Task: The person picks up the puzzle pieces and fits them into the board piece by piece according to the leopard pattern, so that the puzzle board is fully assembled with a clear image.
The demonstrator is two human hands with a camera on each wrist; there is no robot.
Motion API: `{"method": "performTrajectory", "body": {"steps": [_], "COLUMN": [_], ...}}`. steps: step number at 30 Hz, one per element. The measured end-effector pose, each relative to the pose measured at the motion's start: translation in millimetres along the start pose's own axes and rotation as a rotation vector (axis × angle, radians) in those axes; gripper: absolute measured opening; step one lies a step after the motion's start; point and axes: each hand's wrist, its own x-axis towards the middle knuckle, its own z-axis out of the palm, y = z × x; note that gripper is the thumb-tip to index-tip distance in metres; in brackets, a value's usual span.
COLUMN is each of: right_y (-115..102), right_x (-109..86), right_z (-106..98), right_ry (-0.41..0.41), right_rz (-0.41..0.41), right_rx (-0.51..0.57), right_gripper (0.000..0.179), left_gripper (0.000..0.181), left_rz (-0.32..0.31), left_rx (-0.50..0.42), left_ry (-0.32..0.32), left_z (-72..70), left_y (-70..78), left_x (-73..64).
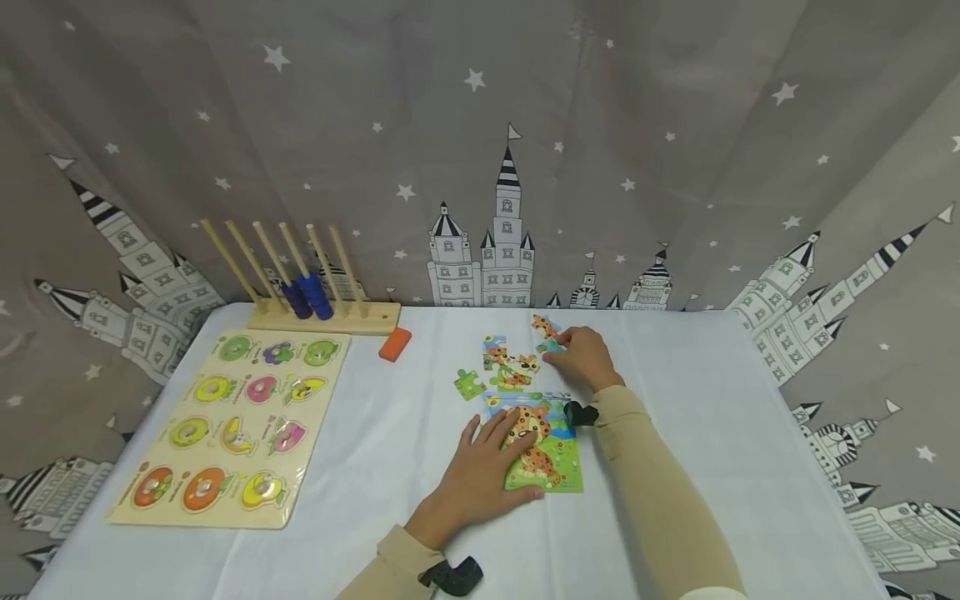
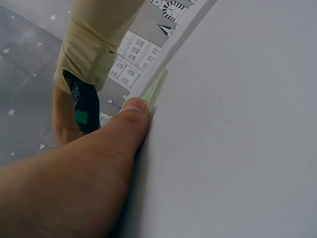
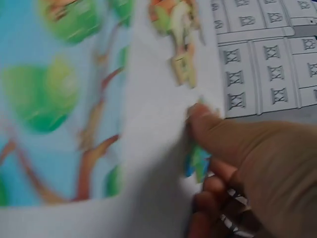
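Note:
My left hand (image 1: 487,467) lies with fingers spread on a picture card (image 1: 564,473) of a spotted leopard cub. In the left wrist view its thumb (image 2: 132,119) sits at the card's edge. Farther back, my right hand (image 1: 588,358) pinches a small blue-and-green jigsaw puzzle piece (image 3: 190,161) between thumb and fingers. Just beyond it is an orange animal puzzle piece (image 1: 543,324). Several puzzle pieces (image 1: 513,379) lie grouped behind the card, and a green puzzle piece (image 1: 468,384) is at their left. The right hand partly covers its piece.
At left lies a wooden fruit-and-vegetable peg board (image 1: 251,375). Behind it stands a wooden rod stacker (image 1: 375,318) with dark blue rings (image 1: 315,298) on two rods. An orange block (image 1: 394,343) is beside its base. A castle-print curtain (image 1: 600,167) hangs behind the white-covered table (image 1: 690,400).

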Motion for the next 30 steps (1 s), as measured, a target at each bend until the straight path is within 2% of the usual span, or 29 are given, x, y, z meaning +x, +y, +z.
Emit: {"method": "performTrajectory", "body": {"steps": [4, 6, 9, 13, 17, 22, 26, 30], "right_y": [-3.2, -1.2, 6.8, 22.9, 32.9, 33.4, 29.4, 23.9], "right_x": [4.0, 4.2, -1.3, -20.0, -46.7, -73.9, -83.0, -84.9], "right_z": [-5.2, -5.8, -5.1, -1.3, 0.2, 2.4, 8.2, 14.8], "right_ry": [-0.049, -0.048, -0.020, -0.003, -0.064, -0.132, -0.141, -0.099], "right_rz": [0.050, 0.065, 0.063, 0.025, -0.012, -0.071, -0.155, -0.211], "right_rx": [-0.031, 0.008, 0.129, 0.258, 0.332, 0.394, 0.303, 0.166], "right_gripper": [0.054, 0.053, 0.046, 0.044, 0.044, 0.033, 0.025, 0.020], "left_gripper": [0.077, 0.078, 0.078, 0.078, 0.078, 0.078, 0.079, 0.080], "left_rz": [0.022, 0.020, 0.010, -0.009, -0.009, 0.003, 0.004, 0.006], "left_rx": [0.006, 0.012, 0.017, 0.009, 0.012, 0.019, 0.027, 0.040], "left_ry": [0.031, 0.029, 0.014, -0.011, -0.011, 0.019, 0.012, 0.003], "left_z": [-2.1, -1.9, 0.8, 3.3, 3.7, 0.5, 0.5, -0.2], "left_y": [1.5, 1.9, 2.0, 2.7, 2.7, 2.0, 1.6, 0.5], "left_x": [1.1, 2.0, 2.7, 1.8, 0.3, -1.5, -0.7, -0.8]}}
